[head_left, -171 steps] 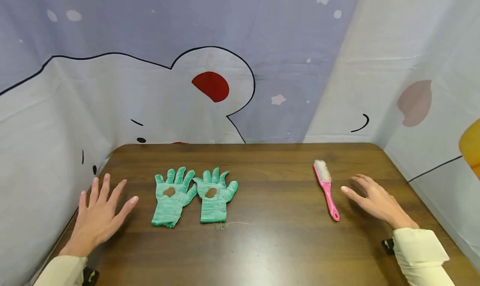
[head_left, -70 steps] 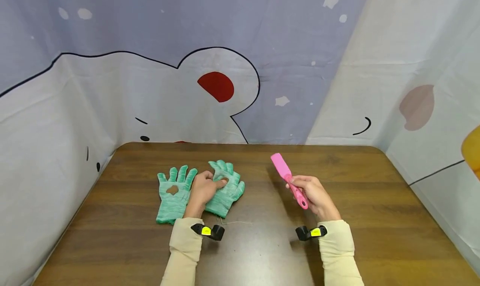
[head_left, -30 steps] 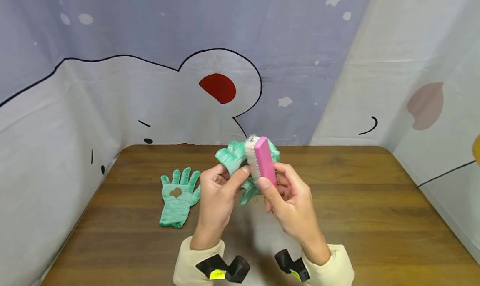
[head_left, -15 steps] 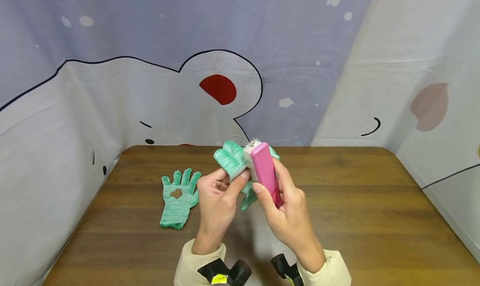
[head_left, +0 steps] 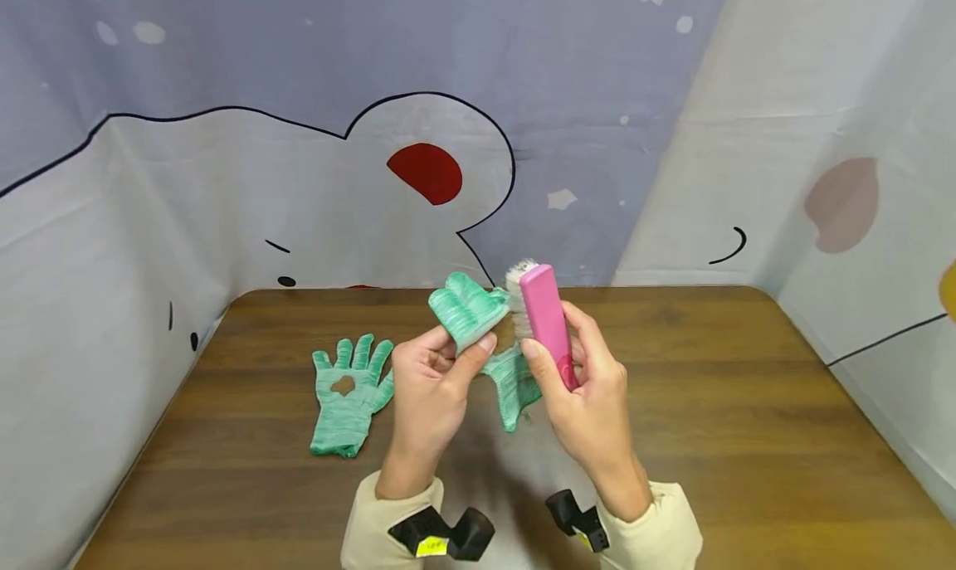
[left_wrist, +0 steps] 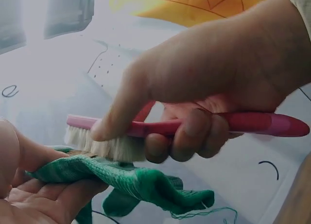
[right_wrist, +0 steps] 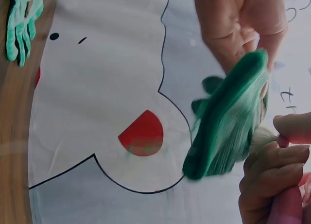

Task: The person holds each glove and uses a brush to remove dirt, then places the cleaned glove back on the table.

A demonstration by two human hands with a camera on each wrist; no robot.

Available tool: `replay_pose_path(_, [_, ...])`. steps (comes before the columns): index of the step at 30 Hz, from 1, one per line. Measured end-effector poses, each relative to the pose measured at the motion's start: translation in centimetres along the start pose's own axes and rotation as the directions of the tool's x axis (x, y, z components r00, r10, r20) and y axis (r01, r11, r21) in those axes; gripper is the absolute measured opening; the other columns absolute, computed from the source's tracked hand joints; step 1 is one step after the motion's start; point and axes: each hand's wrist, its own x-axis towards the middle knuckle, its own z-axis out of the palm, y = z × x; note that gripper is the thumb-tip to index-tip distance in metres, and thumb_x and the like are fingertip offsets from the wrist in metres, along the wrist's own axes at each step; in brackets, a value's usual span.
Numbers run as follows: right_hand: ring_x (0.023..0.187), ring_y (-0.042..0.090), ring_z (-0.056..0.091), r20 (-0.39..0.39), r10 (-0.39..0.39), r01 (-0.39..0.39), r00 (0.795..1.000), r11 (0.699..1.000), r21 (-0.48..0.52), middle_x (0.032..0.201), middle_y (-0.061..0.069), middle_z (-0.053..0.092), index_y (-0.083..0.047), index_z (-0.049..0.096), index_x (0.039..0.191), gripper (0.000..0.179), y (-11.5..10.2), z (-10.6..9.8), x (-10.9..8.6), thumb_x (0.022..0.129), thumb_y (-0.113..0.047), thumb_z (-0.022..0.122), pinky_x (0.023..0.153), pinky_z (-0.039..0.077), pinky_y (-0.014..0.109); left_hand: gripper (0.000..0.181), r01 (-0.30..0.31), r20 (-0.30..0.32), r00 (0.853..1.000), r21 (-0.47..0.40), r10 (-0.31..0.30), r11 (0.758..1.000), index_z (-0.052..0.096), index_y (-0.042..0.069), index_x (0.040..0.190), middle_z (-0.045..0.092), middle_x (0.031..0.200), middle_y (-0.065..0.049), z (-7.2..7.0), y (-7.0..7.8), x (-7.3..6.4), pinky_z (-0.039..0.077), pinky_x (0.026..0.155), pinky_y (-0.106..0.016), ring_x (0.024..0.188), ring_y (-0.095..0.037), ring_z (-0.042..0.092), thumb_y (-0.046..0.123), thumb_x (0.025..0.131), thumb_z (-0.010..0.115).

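Note:
Raised above the table, a green knit glove (head_left: 466, 309) with a brown patch on it is pinched between the thumb and fingers of my left hand (head_left: 433, 404). My right hand (head_left: 590, 404) grips a pink brush (head_left: 547, 317) with whitish bristles, its thumb near the base of the head. In the left wrist view the bristles (left_wrist: 114, 147) lie against the glove (left_wrist: 116, 175) by the brown patch. A loose thread hangs from the glove's end there. In the right wrist view the glove (right_wrist: 228, 117) shows edge-on, and the brush is mostly hidden by fingers.
A second green glove (head_left: 347, 421) with a brown patch lies flat on the wooden table (head_left: 709, 437), left of my left hand. A printed cloth curtain (head_left: 299, 188) stands behind the table and along its sides.
From lying on the table, the one glove has been lifted by my left hand. My right hand picked up the brush and brought it to the glove; lately the brush shifted slightly right.

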Motion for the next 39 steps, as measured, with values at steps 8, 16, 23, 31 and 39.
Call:
replay_pose_path(8, [0.045,0.011,0.044,0.079,0.145,-0.157,0.986,0.971,0.181,0.077,0.011,0.061,-0.010,0.050,0.123,0.042,-1.0,0.0,-0.2,0.084,-0.005,0.065,0.038,0.038,0.024,0.024,0.115,0.051,0.993,-0.092,-0.111,0.989,0.058,-0.009,0.106,0.064,0.094,-0.019,0.2,-0.6,0.2,0.054,0.071,-0.034,0.081,-0.019,0.065,-0.001,0.084,0.063])
replay_pose_path(16, [0.045,0.009,0.048,0.082,0.082,-0.083,0.993,0.997,0.006,0.078,0.002,0.065,-0.016,0.053,0.121,0.040,-1.2,0.0,-0.5,0.084,-0.012,0.067,0.040,0.040,0.022,0.014,0.138,0.002,0.990,-0.032,-0.138,0.990,0.062,-0.009,0.093,0.062,0.078,-0.017,0.0,-0.8,0.2,0.051,0.057,-0.024,0.060,-0.012,0.056,-0.001,0.082,0.065])
replay_pose_path(23, [0.051,0.006,0.043,0.063,-0.037,0.048,0.997,0.981,-0.185,0.064,-0.005,0.054,-0.016,0.057,0.121,0.045,-0.4,0.8,-0.5,0.079,-0.018,0.073,0.043,0.035,0.019,0.021,0.172,-0.038,0.983,-0.130,-0.178,0.977,0.062,-0.011,0.101,0.066,0.093,-0.020,-0.2,-0.4,0.1,0.054,0.072,-0.034,0.082,-0.019,0.065,-0.002,0.083,0.064])
replay_pose_path(31, [0.049,0.006,0.043,0.067,-0.004,0.018,0.998,0.978,-0.206,0.065,-0.002,0.056,-0.015,0.060,0.118,0.042,0.8,0.5,-0.1,0.079,-0.019,0.073,0.041,0.036,0.020,0.013,0.171,-0.091,0.980,-0.069,-0.177,0.983,0.065,-0.012,0.090,0.066,0.081,-0.021,-0.5,-0.7,0.2,0.053,0.064,-0.029,0.067,-0.013,0.061,-0.005,0.079,0.066])
replay_pose_path(39, [0.052,0.010,0.051,0.014,0.118,-0.113,0.993,0.973,-0.202,0.075,0.004,0.065,-0.016,0.060,0.119,0.039,2.4,-0.4,0.3,0.082,-0.025,0.070,0.044,0.041,0.023,0.015,0.170,-0.011,0.985,-0.071,-0.172,0.983,0.065,-0.013,0.092,0.068,0.081,-0.016,-0.9,-0.6,0.3,0.054,0.065,-0.029,0.070,-0.016,0.065,-0.006,0.078,0.066])
